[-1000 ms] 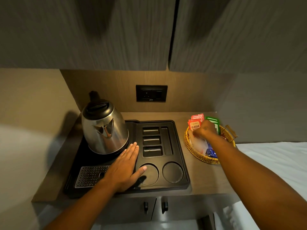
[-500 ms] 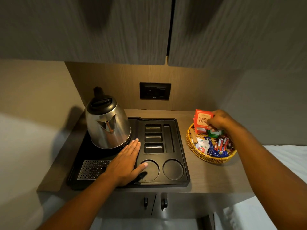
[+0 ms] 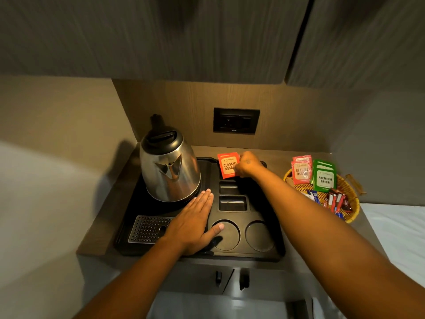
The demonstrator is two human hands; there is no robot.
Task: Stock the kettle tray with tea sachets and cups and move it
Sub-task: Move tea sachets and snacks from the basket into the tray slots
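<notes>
A black kettle tray (image 3: 273, 255) lies on the wooden counter, with a steel kettle (image 3: 169, 168) on its left half. My left hand (image 3: 195, 223) rests flat on the tray, fingers spread, thumb at the left round cup recess. My right hand (image 3: 248, 165) pinches a red Classic Assam tea sachet (image 3: 227, 165) and holds it upright over the rear slot of the tray. Two rectangular slots nearer me show nothing inside. A wicker basket (image 3: 351, 211) at the right holds more red sachets (image 3: 301, 169), green Premium Green sachets (image 3: 324, 177) and small stick packets.
A black wall socket (image 3: 236, 120) sits on the back panel above the tray. Cabinet doors hang overhead. A metal drip grid (image 3: 147, 229) fills the tray's front left corner. White bedding (image 3: 395, 231) lies to the right of the counter. Two cabinet handles sit below the counter edge.
My right hand has lifted a red sachet out of the basket and carried it left to the tray's rear slot. My left hand stays flat on the tray.
</notes>
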